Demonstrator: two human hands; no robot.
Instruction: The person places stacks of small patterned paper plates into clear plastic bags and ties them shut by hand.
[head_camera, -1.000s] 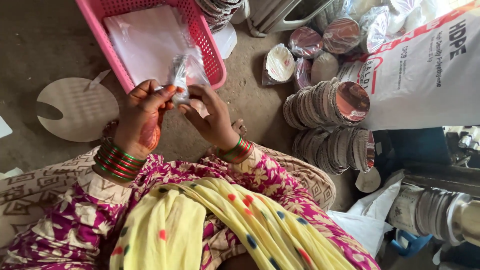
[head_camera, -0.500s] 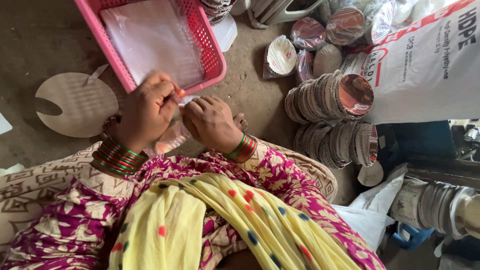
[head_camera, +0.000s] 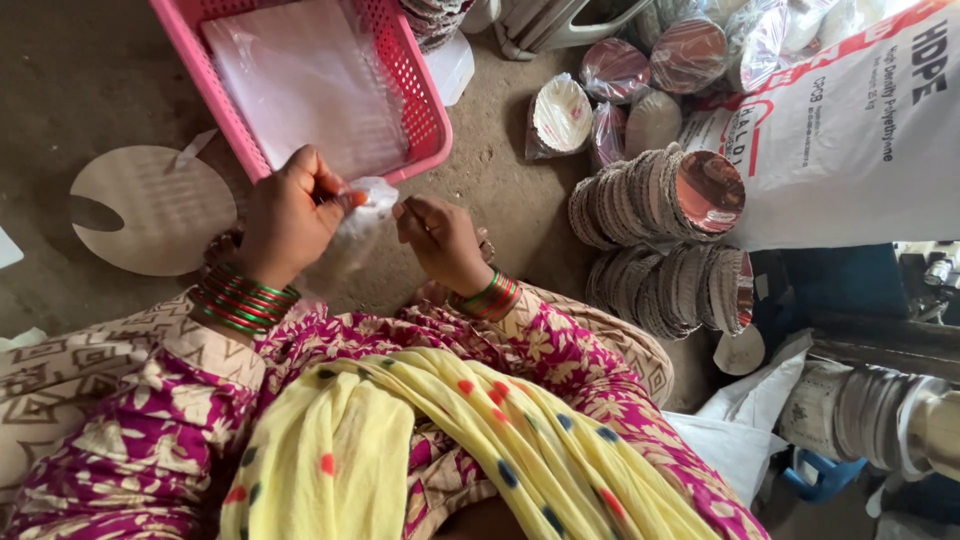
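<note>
My left hand (head_camera: 288, 215) pinches a small clear plastic bag (head_camera: 362, 212) at its top, fingers closed on it. My right hand (head_camera: 440, 238) sits just to the right and grips the bag's other edge with its fingertips. The bag hangs between the two hands above the floor, in front of my lap. Both wrists carry red and green bangles. Just beyond the hands stands a pink plastic basket (head_camera: 425, 110) holding a pile of flat clear plastic bags (head_camera: 300, 85).
A round cardboard disc (head_camera: 150, 210) lies on the floor at the left. Stacks of silver-lined paper plates (head_camera: 655, 195) lie on their sides at the right, with wrapped plate bundles (head_camera: 610, 70) and a white printed sack (head_camera: 850, 130) behind them. A second plate stack (head_camera: 670, 290) lies nearer.
The hands came down from the basket's edge towards my lap, then shifted slightly apart. The clear bag is now stretched between them.
</note>
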